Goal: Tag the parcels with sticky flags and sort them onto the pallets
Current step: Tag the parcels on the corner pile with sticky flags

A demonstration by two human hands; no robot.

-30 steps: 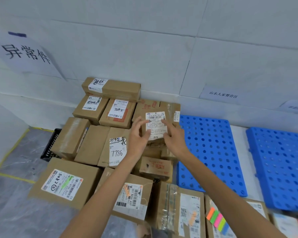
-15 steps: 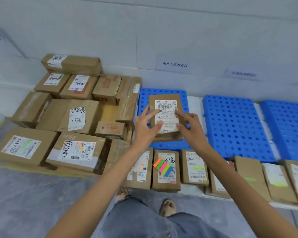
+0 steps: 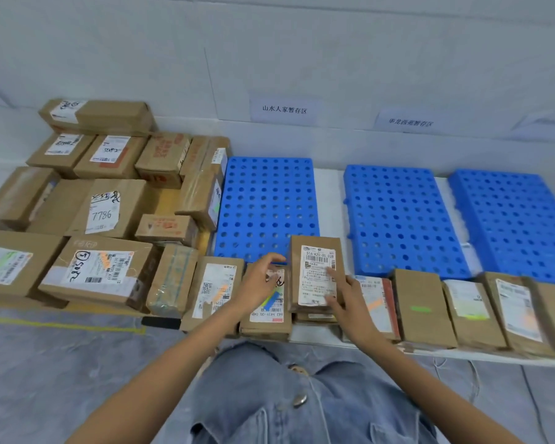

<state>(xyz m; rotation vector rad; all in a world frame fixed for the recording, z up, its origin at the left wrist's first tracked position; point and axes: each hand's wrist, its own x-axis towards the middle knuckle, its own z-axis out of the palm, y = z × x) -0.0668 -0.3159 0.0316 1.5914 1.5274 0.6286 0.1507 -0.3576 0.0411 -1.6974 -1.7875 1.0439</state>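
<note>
Head view: The parcel [image 3: 316, 274] has come down. A moment ago both hands held it up over the first blue pallet [image 3: 266, 203] at 12 o'clock. Now it sits low, on the row of parcels [image 3: 423, 306] along the near edge of the bench [image 3: 331, 200].

The right hand [image 3: 350, 302] holds it by its right side, with the thumb on the white label. The left hand [image 3: 258, 283] has let go and moved to 9 o'clock of the parcel, over the sticky flags [image 3: 272, 300]. Its fingers are curled, but I cannot tell if they pinch a flag.

I think a flag goes on next. Then the parcel can go to a pallet. The big pile [image 3: 109, 213] waits at 10 o'clock.
</note>
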